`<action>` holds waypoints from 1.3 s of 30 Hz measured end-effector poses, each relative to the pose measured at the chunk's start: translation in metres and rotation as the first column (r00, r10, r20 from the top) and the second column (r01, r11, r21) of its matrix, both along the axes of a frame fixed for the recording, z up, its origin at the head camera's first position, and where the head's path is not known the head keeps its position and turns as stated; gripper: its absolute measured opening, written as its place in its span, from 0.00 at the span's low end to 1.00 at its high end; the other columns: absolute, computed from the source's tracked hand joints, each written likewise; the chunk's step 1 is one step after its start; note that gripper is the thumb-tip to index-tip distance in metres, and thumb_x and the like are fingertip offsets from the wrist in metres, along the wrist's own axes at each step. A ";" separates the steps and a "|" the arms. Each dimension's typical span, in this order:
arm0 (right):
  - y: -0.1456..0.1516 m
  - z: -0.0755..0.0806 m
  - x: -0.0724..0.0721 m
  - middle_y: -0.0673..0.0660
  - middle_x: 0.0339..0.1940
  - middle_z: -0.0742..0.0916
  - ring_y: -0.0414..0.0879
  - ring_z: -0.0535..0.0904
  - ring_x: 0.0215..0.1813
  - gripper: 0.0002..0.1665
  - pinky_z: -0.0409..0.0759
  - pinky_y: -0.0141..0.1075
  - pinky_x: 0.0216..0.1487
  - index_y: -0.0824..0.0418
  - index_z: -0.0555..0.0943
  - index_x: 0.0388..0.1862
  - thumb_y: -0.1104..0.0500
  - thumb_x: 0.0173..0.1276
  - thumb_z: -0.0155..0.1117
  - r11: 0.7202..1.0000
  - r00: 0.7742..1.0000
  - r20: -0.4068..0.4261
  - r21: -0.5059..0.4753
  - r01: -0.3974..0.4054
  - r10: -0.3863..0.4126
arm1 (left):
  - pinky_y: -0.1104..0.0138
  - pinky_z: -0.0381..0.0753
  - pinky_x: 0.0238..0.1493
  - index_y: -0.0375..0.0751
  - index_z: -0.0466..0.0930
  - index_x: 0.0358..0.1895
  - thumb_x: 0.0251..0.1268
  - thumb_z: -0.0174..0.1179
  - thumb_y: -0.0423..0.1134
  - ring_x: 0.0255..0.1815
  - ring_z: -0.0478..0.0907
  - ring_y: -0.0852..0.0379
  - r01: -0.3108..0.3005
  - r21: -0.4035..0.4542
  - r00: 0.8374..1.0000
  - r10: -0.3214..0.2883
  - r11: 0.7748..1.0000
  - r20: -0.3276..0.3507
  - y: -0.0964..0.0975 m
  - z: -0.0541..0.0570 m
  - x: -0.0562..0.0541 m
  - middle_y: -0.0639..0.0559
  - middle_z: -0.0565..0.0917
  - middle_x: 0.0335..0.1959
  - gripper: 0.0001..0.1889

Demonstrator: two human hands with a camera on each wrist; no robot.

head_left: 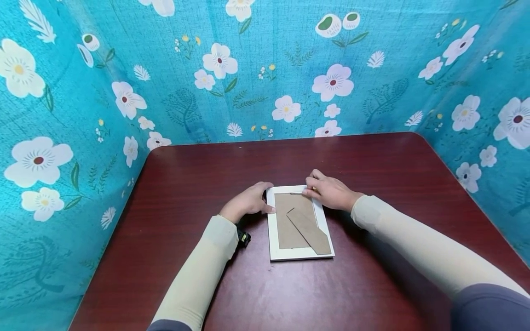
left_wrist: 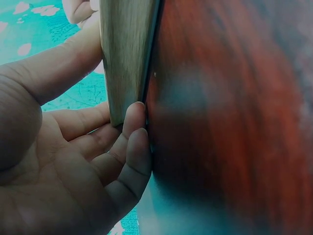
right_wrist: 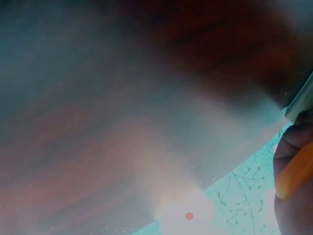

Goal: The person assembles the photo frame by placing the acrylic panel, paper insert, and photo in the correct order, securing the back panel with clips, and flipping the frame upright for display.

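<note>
A white-bordered picture frame (head_left: 272, 234) lies back side up on the table, its brown backing board (head_left: 285, 230) and slanted easel leg (head_left: 312, 234) showing. My left hand (head_left: 250, 200) grips the frame's left edge, thumb over the border. Seen from the left wrist, the fingers (left_wrist: 137, 152) curl against the frame's wood-toned side (left_wrist: 127, 58). At the top right corner, my right hand (head_left: 329, 191) pinches a slim tool with an orange handle (right_wrist: 296, 171). Its thin metal shaft (head_left: 296, 193) lies along the top edge of the backing; the tip's shape is too small to make out.
The dark red wooden table (head_left: 198, 170) spreads around the frame on all sides. A teal flowered cloth (head_left: 256, 92) hangs behind the table and along both its sides. A black device (head_left: 243, 238) is strapped at the left wrist.
</note>
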State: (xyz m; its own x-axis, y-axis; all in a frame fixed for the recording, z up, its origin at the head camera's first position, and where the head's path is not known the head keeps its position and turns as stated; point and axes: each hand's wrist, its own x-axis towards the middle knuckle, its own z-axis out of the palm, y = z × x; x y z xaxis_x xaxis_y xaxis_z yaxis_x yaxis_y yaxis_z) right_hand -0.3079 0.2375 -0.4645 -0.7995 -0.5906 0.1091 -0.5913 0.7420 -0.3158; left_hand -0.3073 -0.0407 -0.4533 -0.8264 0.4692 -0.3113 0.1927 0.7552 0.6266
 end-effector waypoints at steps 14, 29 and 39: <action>0.000 0.001 0.003 0.50 0.38 0.67 0.42 0.65 0.21 0.14 0.64 0.37 0.24 0.49 0.70 0.30 0.45 0.73 0.58 0.999 0.999 0.012 0.010 0.041 -0.042 | 0.63 0.74 0.47 0.40 0.61 0.73 0.55 0.73 0.39 0.37 0.76 0.55 0.005 0.019 1.000 -0.005 1.000 -0.021 0.001 0.001 0.002 0.44 0.67 0.63 0.43; 0.000 0.000 0.002 0.50 0.34 0.67 0.41 0.64 0.20 0.15 0.60 0.36 0.21 0.48 0.68 0.29 0.45 0.72 0.59 0.999 0.998 -0.062 0.032 0.018 -0.016 | 0.63 0.72 0.50 0.40 0.60 0.74 0.57 0.72 0.39 0.38 0.75 0.54 0.006 0.013 1.000 -0.006 1.000 -0.006 0.001 0.005 0.003 0.45 0.66 0.66 0.42; 0.000 -0.001 0.000 0.50 0.35 0.68 0.41 0.65 0.22 0.15 0.63 0.37 0.23 0.49 0.69 0.30 0.45 0.73 0.58 0.999 0.999 -0.025 0.032 0.026 -0.025 | 0.62 0.69 0.54 0.40 0.61 0.73 0.56 0.72 0.40 0.46 0.72 0.52 0.001 -0.013 1.000 -0.001 1.000 -0.026 0.001 0.003 0.004 0.45 0.66 0.66 0.42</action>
